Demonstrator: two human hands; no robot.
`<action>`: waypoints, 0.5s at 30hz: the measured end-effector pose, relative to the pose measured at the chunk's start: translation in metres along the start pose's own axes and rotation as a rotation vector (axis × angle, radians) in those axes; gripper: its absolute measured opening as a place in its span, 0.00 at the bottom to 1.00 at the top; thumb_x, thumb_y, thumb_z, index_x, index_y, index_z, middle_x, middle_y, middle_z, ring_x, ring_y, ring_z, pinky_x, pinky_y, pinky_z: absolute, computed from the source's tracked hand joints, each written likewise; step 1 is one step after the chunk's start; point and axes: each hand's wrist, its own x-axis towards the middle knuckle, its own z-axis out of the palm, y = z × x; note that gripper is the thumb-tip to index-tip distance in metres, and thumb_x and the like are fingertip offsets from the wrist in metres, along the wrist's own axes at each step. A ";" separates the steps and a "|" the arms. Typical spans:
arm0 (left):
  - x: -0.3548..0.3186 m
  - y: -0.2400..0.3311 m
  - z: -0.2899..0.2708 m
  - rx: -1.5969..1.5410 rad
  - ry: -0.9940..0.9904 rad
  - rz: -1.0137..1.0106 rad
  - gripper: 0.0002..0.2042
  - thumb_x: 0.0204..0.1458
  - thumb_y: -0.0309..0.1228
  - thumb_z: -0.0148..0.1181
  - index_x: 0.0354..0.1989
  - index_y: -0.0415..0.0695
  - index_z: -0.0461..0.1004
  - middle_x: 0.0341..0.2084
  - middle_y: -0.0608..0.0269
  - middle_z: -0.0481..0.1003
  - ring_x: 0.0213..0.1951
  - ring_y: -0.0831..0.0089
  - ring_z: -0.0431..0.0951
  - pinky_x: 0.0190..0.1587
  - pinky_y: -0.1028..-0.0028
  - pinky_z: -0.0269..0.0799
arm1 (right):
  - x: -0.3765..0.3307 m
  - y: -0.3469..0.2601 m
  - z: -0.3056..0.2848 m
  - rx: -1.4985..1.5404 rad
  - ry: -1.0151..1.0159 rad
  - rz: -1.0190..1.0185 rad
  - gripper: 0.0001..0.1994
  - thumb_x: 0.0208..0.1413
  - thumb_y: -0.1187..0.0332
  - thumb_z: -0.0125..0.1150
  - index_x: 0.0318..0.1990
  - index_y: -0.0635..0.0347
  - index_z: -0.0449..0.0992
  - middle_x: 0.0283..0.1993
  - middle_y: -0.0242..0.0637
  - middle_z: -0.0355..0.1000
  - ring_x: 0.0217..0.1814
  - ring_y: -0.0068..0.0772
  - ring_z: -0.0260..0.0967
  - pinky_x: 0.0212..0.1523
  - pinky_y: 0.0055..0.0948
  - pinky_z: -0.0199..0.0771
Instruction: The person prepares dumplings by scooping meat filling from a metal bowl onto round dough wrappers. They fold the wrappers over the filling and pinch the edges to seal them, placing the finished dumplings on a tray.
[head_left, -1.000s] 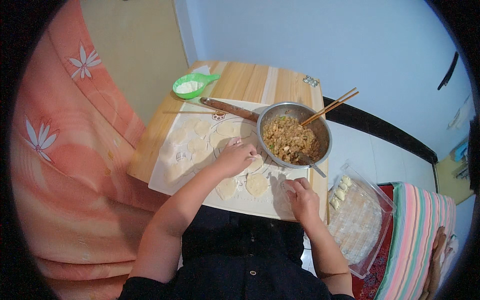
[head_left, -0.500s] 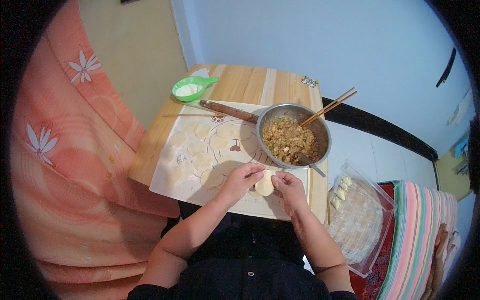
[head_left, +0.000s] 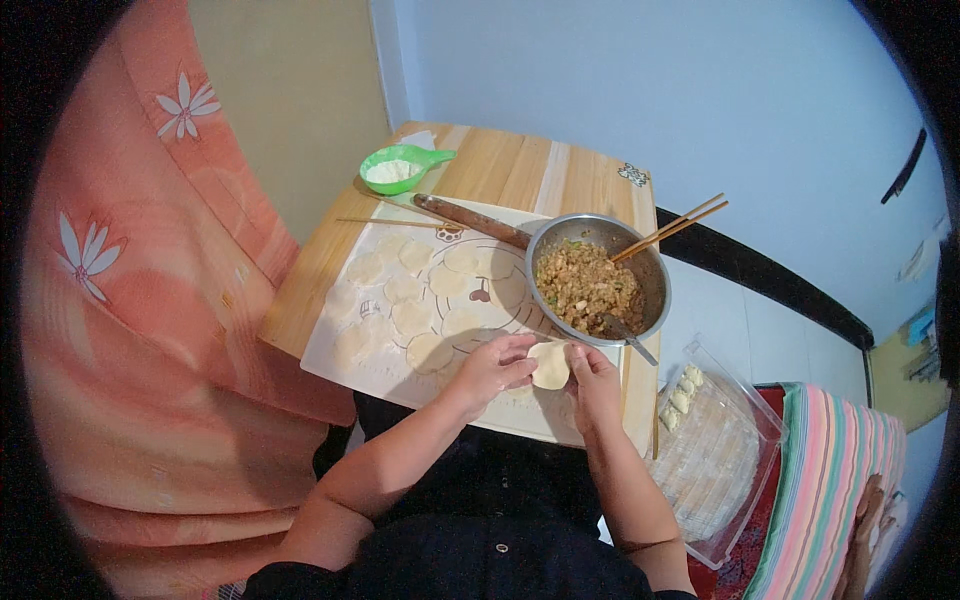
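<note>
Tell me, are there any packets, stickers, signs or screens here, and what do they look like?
Small sticker: far right part of the wooden table, a little pale patch with dark markings.
Printed picture: on the white rolling mat, a small dark and red cartoon shape inside thin rings, among the dough rounds.
Clear plastic tray: right of the table, rectangular, see-through, with folded dumplings along one edge.
No screens or signs in view.
</note>
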 end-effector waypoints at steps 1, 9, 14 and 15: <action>0.001 0.000 -0.001 0.008 -0.004 0.013 0.22 0.53 0.27 0.56 0.56 0.38 0.61 0.43 0.58 0.70 0.40 0.75 0.72 0.41 0.77 0.70 | -0.001 -0.002 -0.001 0.049 -0.011 0.026 0.12 0.57 0.71 0.53 0.48 0.64 0.69 0.42 0.36 0.71 0.41 0.26 0.70 0.40 0.23 0.72; 0.006 -0.011 -0.003 -0.081 0.023 0.089 0.26 0.52 0.25 0.55 0.59 0.38 0.56 0.45 0.56 0.68 0.40 0.72 0.72 0.46 0.75 0.69 | -0.025 -0.010 0.008 -0.022 -0.072 -0.125 0.23 0.49 0.85 0.55 0.55 0.64 0.66 0.51 0.37 0.67 0.48 0.27 0.66 0.49 0.25 0.66; -0.012 -0.010 0.004 -0.354 -0.056 -0.126 0.30 0.52 0.26 0.56 0.62 0.39 0.50 0.45 0.59 0.66 0.45 0.71 0.70 0.50 0.72 0.67 | -0.025 0.002 0.007 -0.031 -0.004 -0.106 0.21 0.50 0.82 0.56 0.53 0.65 0.67 0.51 0.36 0.68 0.50 0.27 0.66 0.51 0.24 0.65; -0.013 -0.011 0.006 -0.325 -0.061 -0.129 0.31 0.52 0.26 0.56 0.63 0.39 0.49 0.45 0.60 0.66 0.45 0.71 0.70 0.50 0.72 0.67 | -0.026 0.006 0.006 -0.022 -0.022 -0.112 0.20 0.50 0.82 0.57 0.53 0.65 0.68 0.51 0.36 0.68 0.50 0.27 0.66 0.51 0.24 0.65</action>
